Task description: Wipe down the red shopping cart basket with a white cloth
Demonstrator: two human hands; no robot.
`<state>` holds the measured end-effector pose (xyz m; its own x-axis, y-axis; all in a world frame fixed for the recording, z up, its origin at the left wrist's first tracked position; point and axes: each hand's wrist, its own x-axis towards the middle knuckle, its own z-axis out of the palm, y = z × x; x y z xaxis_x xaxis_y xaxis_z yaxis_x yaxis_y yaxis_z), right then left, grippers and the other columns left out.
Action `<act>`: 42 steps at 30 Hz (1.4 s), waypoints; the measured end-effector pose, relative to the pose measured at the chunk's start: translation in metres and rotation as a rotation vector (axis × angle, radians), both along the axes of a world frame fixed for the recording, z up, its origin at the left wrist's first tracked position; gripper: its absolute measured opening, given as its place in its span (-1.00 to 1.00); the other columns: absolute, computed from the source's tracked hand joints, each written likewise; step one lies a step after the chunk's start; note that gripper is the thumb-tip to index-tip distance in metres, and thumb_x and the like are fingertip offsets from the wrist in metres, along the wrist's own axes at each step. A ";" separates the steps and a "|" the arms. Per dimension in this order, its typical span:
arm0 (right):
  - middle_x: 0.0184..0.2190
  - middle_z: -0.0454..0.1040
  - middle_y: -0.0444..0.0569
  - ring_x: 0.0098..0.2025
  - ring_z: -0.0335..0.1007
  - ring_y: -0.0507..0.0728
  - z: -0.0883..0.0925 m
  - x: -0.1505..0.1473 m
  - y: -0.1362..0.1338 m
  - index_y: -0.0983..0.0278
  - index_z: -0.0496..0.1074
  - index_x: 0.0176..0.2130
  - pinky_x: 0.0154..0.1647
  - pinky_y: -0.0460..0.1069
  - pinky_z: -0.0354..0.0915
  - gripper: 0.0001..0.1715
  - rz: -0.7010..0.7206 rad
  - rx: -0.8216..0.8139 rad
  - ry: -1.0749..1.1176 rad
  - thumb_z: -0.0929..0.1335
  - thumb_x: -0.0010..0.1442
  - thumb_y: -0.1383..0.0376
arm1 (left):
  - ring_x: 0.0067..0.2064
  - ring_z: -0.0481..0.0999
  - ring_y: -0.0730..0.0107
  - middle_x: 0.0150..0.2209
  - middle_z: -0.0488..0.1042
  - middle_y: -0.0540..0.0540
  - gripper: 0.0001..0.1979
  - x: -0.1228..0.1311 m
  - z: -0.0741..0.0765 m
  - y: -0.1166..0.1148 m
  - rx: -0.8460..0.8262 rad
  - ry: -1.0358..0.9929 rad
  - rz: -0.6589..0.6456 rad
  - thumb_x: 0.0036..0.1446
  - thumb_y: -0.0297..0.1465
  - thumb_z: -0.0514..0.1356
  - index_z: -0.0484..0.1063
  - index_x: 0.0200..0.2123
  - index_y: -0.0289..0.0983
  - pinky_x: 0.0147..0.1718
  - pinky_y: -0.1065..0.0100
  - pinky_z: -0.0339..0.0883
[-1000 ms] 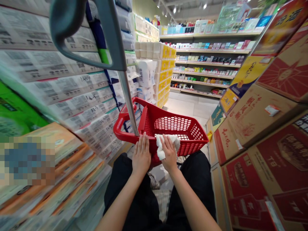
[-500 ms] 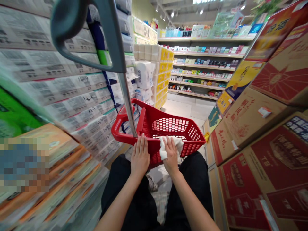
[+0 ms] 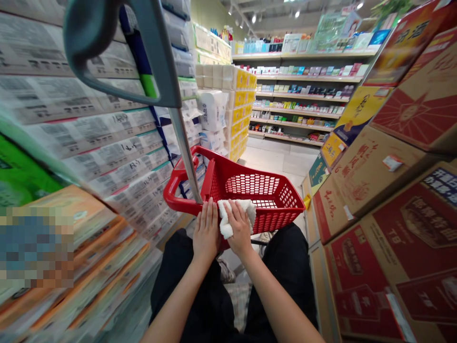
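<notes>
A red shopping basket [image 3: 282, 220] with perforated sides stands between my knees. From its left end rises a metal pole [image 3: 184, 152] topped by a grey handle [image 3: 169, 62]. My left hand [image 3: 207, 238] lies flat on the basket's near wall just below the pole, fingers stretched out and holding nothing. Close beside it, my right hand [image 3: 241, 233] presses a white cloth [image 3: 225, 224] against the near rim and wall. Part of the cloth is hidden under my fingers. The basket's visible inside holds nothing.
Stacked cardboard boxes [image 3: 378, 171] rise close on my right. Wrapped paper packs [image 3: 93, 128] and orange packages [image 3: 103, 267] stand close on my left. Ahead are yellow-and-white packs [image 3: 237, 112], a tiled floor [image 3: 271, 151] and shelves of small goods [image 3: 300, 95].
My right hand has slid left along the basket's near rim with the white cloth, coming right beside my left hand. My left hand stays in place on the basket.
</notes>
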<state>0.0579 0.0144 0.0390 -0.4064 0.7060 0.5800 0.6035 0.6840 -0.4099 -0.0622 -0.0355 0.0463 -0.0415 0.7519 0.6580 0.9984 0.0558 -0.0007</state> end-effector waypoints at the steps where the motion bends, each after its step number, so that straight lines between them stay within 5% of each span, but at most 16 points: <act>1: 0.38 0.07 -0.06 0.42 -0.14 0.23 -0.003 0.004 0.002 0.15 0.04 0.36 0.38 0.21 -0.08 -0.20 -0.016 0.008 -0.011 0.24 0.18 0.42 | 0.43 -0.10 0.11 0.41 -0.07 -0.27 -0.23 0.000 0.000 0.000 -0.004 -0.001 0.000 0.22 -0.50 0.01 -0.32 0.40 -0.41 0.31 0.07 0.02; 15: 0.35 0.13 0.02 0.41 -0.10 0.27 -0.055 0.124 0.048 0.22 0.11 0.34 0.34 0.23 -0.01 -0.31 -0.308 0.096 -0.097 0.18 0.25 0.39 | 0.43 -0.12 0.11 0.42 -0.11 -0.24 -0.11 0.000 0.000 -0.001 -0.040 -0.042 -0.021 0.10 -0.54 0.09 -0.34 0.40 -0.39 0.34 0.08 -0.05; 21: 0.35 0.12 0.02 0.42 -0.16 0.30 -0.047 0.097 0.036 0.18 0.13 0.33 0.33 0.26 -0.01 -0.31 -0.363 0.021 -0.001 0.17 0.24 0.39 | 0.43 -0.12 0.11 0.42 -0.09 -0.24 -0.11 0.000 0.000 -0.001 -0.032 -0.037 -0.021 0.11 -0.54 0.09 -0.35 0.40 -0.39 0.33 0.07 -0.05; 32: 0.38 0.06 -0.04 0.42 -0.19 0.22 0.006 -0.019 -0.012 0.18 0.10 0.34 0.39 0.20 -0.08 -0.28 -0.016 -0.034 0.115 0.24 0.23 0.40 | 0.43 -0.10 0.13 0.39 0.00 -0.28 -0.28 -0.003 -0.007 0.002 0.030 0.020 -0.006 0.27 -0.48 -0.04 -0.33 0.40 -0.38 0.30 0.09 0.04; 36: 0.37 0.09 -0.03 0.41 -0.15 0.23 0.008 -0.017 -0.011 0.17 0.10 0.35 0.38 0.20 -0.07 -0.25 0.011 -0.010 0.085 0.27 0.21 0.39 | 0.42 -0.09 0.12 0.39 0.00 -0.28 -0.30 -0.004 -0.006 0.001 0.033 0.029 -0.011 0.28 -0.47 -0.05 -0.32 0.40 -0.39 0.30 0.09 0.03; 42: 0.35 0.13 -0.03 0.40 -0.10 0.23 -0.012 0.015 0.005 0.20 0.08 0.35 0.37 0.19 -0.05 -0.24 -0.042 0.045 -0.012 0.24 0.21 0.41 | 0.43 -0.10 0.12 0.41 -0.08 -0.26 -0.20 0.000 -0.001 -0.002 -0.018 -0.014 -0.009 0.19 -0.51 0.03 -0.33 0.40 -0.40 0.31 0.08 0.01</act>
<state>0.0732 0.0197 0.0268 -0.3840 0.6962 0.6065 0.6367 0.6754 -0.3722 -0.0626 -0.0371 0.0452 -0.0437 0.7643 0.6434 0.9988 0.0471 0.0120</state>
